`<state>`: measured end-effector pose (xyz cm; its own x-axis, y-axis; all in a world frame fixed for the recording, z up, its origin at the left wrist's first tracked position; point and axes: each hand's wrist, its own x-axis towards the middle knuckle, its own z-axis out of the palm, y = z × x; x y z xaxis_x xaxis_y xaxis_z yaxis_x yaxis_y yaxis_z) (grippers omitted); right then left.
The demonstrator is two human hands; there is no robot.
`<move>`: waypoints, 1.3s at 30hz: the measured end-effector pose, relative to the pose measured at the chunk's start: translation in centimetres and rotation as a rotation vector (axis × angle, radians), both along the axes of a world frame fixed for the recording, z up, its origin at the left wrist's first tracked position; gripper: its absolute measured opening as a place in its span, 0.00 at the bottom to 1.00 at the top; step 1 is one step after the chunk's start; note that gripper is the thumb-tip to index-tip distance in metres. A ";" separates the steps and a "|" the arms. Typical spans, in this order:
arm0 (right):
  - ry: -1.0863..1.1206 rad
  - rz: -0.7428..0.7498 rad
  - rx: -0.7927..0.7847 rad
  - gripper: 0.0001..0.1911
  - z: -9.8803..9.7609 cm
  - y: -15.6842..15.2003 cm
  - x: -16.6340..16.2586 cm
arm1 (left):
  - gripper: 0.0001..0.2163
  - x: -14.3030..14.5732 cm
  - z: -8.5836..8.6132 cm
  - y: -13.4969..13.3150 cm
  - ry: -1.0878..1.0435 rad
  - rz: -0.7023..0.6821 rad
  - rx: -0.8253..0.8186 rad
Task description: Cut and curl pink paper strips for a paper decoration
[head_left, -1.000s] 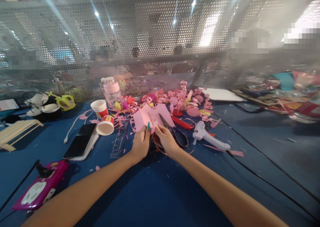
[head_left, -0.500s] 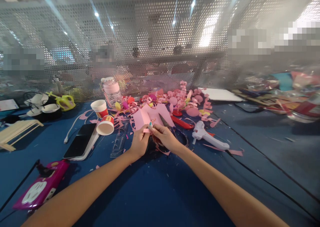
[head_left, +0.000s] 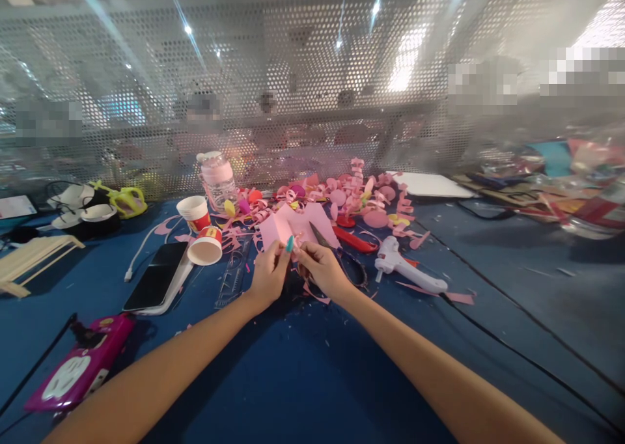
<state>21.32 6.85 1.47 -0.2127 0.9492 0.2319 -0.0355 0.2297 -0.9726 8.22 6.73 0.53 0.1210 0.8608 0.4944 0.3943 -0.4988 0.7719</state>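
Note:
My left hand [head_left: 268,275] and my right hand [head_left: 325,271] meet in the middle of the table, both with fingers pinched together. Between their fingertips is a small pink paper strip [head_left: 298,237], mostly covered by the fingers. A teal spot shows at my left thumb tip; I cannot tell whether it is a nail or a separate thing. Just behind the hands stands a folded sheet of pink paper [head_left: 319,219]. Scissors [head_left: 364,271] with dark handles lie beside my right hand, one blade over the pink sheet. A clear ruler [head_left: 231,280] is left of my left hand.
Pink paper cutouts [head_left: 336,190] are heaped at the back. A white glue gun [head_left: 413,271] trails its cord at right; a red-handled tool [head_left: 355,239] lies nearby. Paper cups [head_left: 205,245], a bottle [head_left: 218,177], a phone [head_left: 157,278] and a magenta power strip [head_left: 92,366] are at left.
My left hand has turned, its thumb now raised with the teal spot plainer. The pink strip, seen flat between the hands before, is now mostly hidden. My right hand has barely moved.

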 end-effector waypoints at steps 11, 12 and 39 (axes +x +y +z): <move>0.110 -0.021 -0.152 0.27 0.0 -0.4 -0.4 | 0.13 0.0 0.0 0.1 0.120 0.120 0.067; 0.090 -0.021 -0.141 0.26 0.0 -0.4 -0.4 | 0.13 0.0 0.1 0.1 0.124 0.121 0.065; -0.361 0.019 0.355 0.12 1.1 0.1 1.7 | 0.21 0.9 0.0 0.2 -0.429 -0.195 -0.350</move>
